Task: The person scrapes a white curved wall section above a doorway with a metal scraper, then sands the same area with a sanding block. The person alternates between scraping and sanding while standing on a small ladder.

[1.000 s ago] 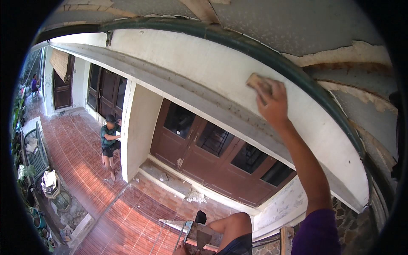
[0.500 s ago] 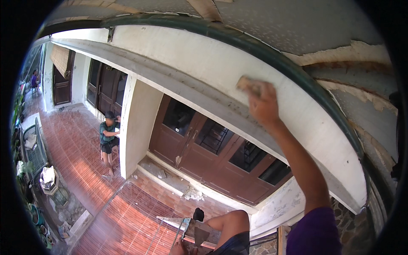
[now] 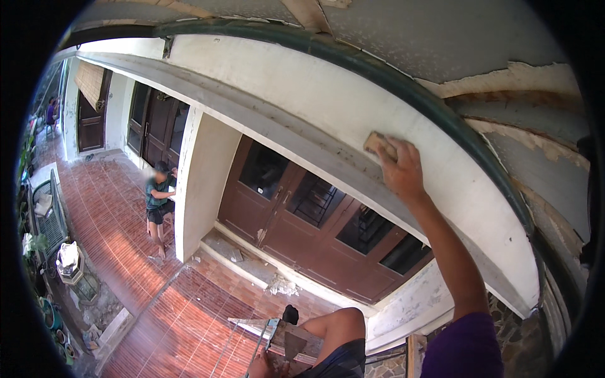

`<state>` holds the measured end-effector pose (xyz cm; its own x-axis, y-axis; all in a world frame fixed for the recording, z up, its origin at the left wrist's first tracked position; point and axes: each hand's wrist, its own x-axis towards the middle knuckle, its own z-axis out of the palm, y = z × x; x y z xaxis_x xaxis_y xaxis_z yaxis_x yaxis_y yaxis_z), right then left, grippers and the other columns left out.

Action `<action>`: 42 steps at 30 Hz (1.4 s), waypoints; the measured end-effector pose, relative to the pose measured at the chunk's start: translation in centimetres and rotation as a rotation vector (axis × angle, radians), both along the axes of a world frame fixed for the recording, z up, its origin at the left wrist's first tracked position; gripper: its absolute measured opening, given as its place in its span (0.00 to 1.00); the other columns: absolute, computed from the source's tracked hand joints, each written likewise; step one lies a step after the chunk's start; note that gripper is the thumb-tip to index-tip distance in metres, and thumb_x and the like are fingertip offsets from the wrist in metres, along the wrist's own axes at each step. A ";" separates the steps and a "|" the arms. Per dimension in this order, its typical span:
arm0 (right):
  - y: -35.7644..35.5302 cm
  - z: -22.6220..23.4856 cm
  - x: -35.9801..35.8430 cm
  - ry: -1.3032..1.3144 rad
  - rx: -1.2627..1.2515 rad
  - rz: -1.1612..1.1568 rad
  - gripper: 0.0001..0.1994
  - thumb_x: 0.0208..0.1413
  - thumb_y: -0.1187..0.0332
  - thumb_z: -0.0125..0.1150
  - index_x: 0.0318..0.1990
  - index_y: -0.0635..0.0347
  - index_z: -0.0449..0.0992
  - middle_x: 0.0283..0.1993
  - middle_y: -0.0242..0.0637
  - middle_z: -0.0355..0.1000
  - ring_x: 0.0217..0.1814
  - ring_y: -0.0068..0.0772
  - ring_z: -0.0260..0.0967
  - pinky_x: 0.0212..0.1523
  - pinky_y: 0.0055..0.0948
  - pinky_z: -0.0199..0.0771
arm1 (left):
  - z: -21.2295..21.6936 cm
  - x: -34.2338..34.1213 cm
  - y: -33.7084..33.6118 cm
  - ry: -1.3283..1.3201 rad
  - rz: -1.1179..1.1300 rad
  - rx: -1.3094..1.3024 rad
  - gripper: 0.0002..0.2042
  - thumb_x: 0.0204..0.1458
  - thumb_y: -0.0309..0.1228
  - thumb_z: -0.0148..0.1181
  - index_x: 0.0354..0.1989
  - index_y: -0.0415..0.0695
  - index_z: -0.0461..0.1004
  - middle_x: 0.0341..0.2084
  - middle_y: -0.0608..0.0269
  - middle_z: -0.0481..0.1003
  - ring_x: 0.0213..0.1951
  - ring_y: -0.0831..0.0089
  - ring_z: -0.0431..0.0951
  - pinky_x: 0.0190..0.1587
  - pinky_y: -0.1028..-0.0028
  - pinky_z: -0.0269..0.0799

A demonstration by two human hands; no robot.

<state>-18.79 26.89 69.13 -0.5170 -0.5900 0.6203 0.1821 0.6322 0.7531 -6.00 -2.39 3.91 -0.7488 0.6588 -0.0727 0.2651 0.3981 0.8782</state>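
My right hand [image 3: 403,169] is raised at full reach, its fingers closed round a small tan sanding block [image 3: 380,145]. The block lies against the white wall band [image 3: 315,104], just above the grey ledge [image 3: 265,113]. At the lower edge, my left hand [image 3: 259,365] is partly cut off. Its fingers are closed beside the pale-blue metal frame [image 3: 271,327] of a stand with a board top, and a putty knife [image 3: 294,346] with a triangular grey blade sticks up from them. My bent knee [image 3: 345,321] is next to the board.
A dark green pipe [image 3: 378,60] curves overhead below a peeling ceiling [image 3: 504,79]. Brown doors [image 3: 302,242] stand below, with white debris [image 3: 282,286] by their step. A person [image 3: 159,198] sits by the pillar [image 3: 200,183]. Red tiles [image 3: 113,208] cover the floor; a bench [image 3: 49,211] is at left.
My right hand and the sanding block have moved a little right and down along the wall band. My left hand stays by the stand. The view has shifted slightly.
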 end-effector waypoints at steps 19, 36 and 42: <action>0.4 -1.0 0.6 -0.105 0.014 0.023 0.21 0.47 0.81 0.62 0.52 0.55 0.81 0.56 0.45 0.70 0.55 0.49 0.67 0.57 0.45 0.66 | -4.6 1.0 0.7 0.054 -0.057 -0.170 0.41 0.50 0.49 0.65 0.67 0.35 0.59 0.42 0.40 0.78 0.39 0.43 0.80 0.40 0.51 0.77; 4.8 -3.8 10.4 0.080 -0.147 -0.061 0.22 0.49 0.85 0.59 0.54 0.60 0.80 0.57 0.50 0.68 0.60 0.52 0.65 0.59 0.47 0.63 | -1.2 0.9 0.0 -0.028 -0.043 -0.201 0.29 0.61 0.41 0.51 0.68 0.40 0.59 0.42 0.36 0.78 0.40 0.40 0.79 0.40 0.48 0.76; 1.2 0.4 2.1 0.078 -0.073 0.010 0.18 0.50 0.81 0.62 0.50 0.59 0.82 0.57 0.47 0.69 0.60 0.50 0.64 0.61 0.47 0.63 | -2.4 0.8 0.6 -0.156 0.062 -0.055 0.25 0.62 0.41 0.50 0.64 0.40 0.62 0.42 0.38 0.78 0.42 0.40 0.79 0.42 0.48 0.76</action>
<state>-16.68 28.10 69.56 -0.4602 -0.5467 0.6995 0.2317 0.6866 0.6891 -5.19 -1.75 1.56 -0.7650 0.6033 -0.2254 0.1007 0.4577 0.8834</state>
